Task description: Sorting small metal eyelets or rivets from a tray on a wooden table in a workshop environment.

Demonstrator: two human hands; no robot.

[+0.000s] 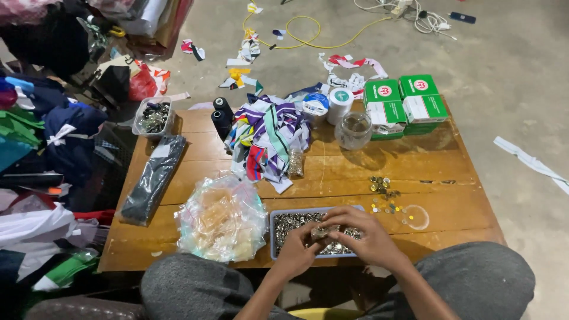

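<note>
— Head view first: what are the hands doing?

— Both meet over a shallow blue tray [273, 234] at the near edge of the table [450, 178]. The tray is heaped with small silvery metal pieces [290, 222]. The left hand [296, 252] and the right hand [364, 234] have their fingers curled narrowly around one small metal piece [320, 232], pinched between them just above the heap.

— And around the tray?

— Left of it, touching, lies a clear plastic bag [222, 219] of small packets. Right of it, a scatter of loose coin-like bits [385, 195] and a clear round lid [418, 217]. Beyond the tray sit a pile of striped fabric strips [269, 133], a glass jar [353, 130], two black thread spools [221, 115] and green boxes [406, 104].

— The room?

— Grey concrete floor [510, 53] with fabric scraps and a yellow cable [308, 32]; clothes [35, 136] are piled left of the table.

— Free space?

— Bare wood lies right of the tray, toward the table's right edge.
</note>
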